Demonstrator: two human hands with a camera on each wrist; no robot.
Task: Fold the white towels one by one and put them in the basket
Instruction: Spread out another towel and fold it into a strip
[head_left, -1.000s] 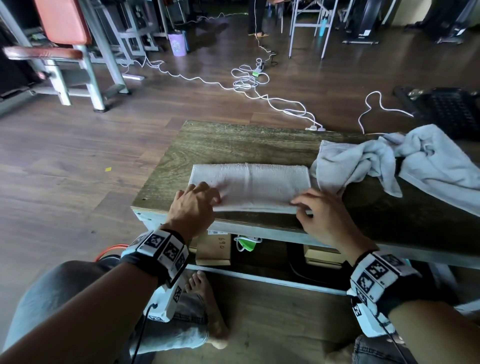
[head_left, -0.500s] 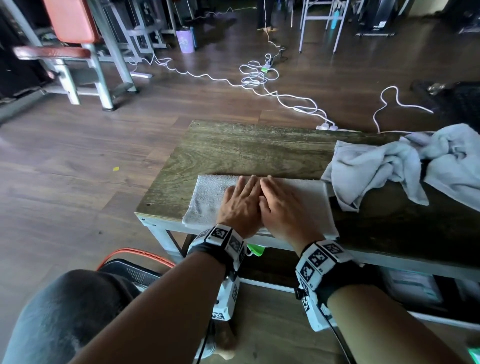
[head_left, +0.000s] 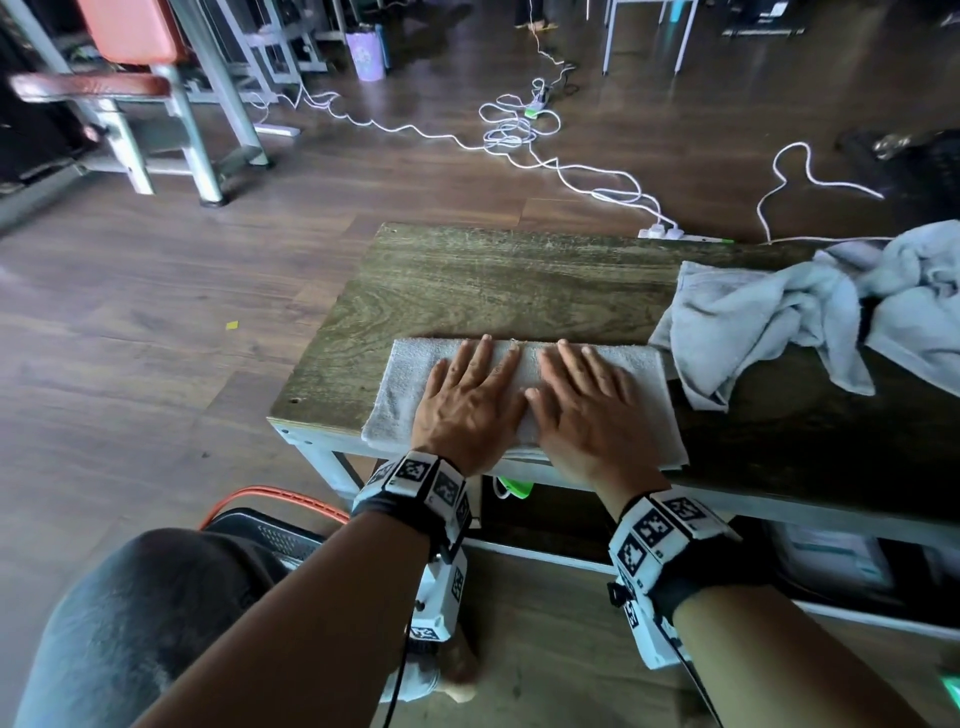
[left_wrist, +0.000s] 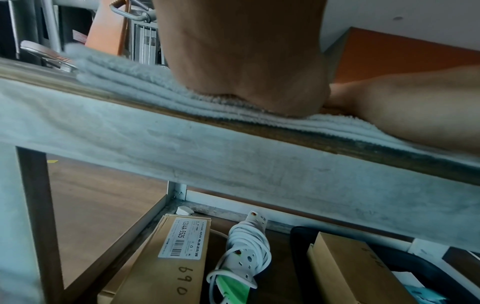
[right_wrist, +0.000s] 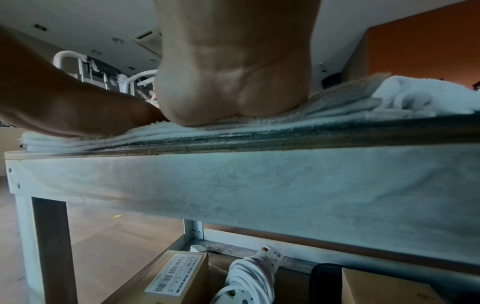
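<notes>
A white towel (head_left: 405, 384), folded into a long strip, lies along the front edge of the wooden table (head_left: 493, 280). My left hand (head_left: 470, 400) and right hand (head_left: 582, 405) lie side by side on its middle, palms down and fingers straight, pressing it flat. The left wrist view shows the heel of my left hand (left_wrist: 246, 72) sitting on the towel's layers (left_wrist: 124, 76). In the right wrist view the heel of my right hand (right_wrist: 233, 82) does the same on the towel (right_wrist: 337, 102). A heap of unfolded white towels (head_left: 769, 322) lies at the table's right.
A black basket with an orange rim (head_left: 275, 506) stands on the floor by my left knee. The shelf under the table holds cardboard boxes (left_wrist: 166, 257) and a coiled power strip (left_wrist: 244, 242). White cables (head_left: 519, 130) run over the floor beyond, near a red-padded bench (head_left: 130, 52).
A second ago my hands were at the two ends of the towel's near edge. They came together on its middle and now lie flat, slightly further forward.
</notes>
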